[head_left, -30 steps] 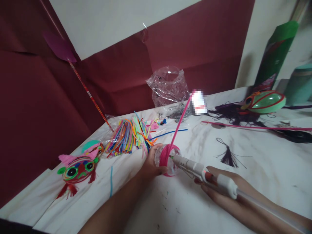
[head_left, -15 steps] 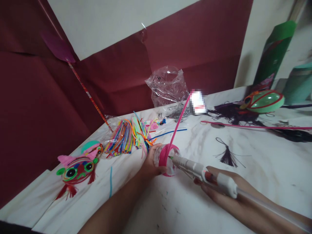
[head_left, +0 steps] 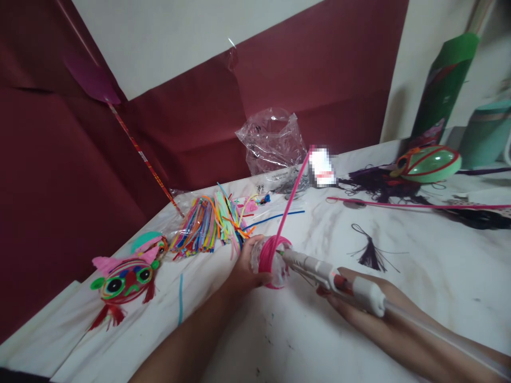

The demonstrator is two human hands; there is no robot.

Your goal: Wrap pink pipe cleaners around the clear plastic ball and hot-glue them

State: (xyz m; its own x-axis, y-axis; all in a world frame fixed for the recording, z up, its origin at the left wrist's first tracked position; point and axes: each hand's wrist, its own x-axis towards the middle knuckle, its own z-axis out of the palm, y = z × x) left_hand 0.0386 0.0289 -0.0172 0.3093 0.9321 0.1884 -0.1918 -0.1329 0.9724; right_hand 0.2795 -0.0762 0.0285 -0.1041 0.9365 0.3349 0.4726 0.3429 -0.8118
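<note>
My left hand (head_left: pixel 248 268) is closed around a clear plastic cup-like piece (head_left: pixel 284 274); its exact kind is hard to tell. Bright pink pipe cleaner (head_left: pixel 266 260) is wound round this piece, and a loose end of it sticks up toward the back. In my right hand (head_left: pixel 339 298) is a white glue gun (head_left: pixel 315 268), a long clear glue stick trailing out of its rear. The gun's nozzle points left and meets the pink winding, or sits just in front of it.
Bundled colourful pipe cleaners (head_left: pixel 205 226) lie behind my left hand. A decorated animal-face craft (head_left: pixel 128 282) sits at left. Further right are a dark purple tassel (head_left: pixel 372 255), a green balloon-like craft (head_left: pixel 433 164) and a pink stick (head_left: pixel 399 205). A crumpled plastic bag (head_left: pixel 273 141) stands at the back.
The view has shifted slightly, so everything sits a little further left. Both hands keep their hold, and the glue gun's nozzle stays at the pink winding.
</note>
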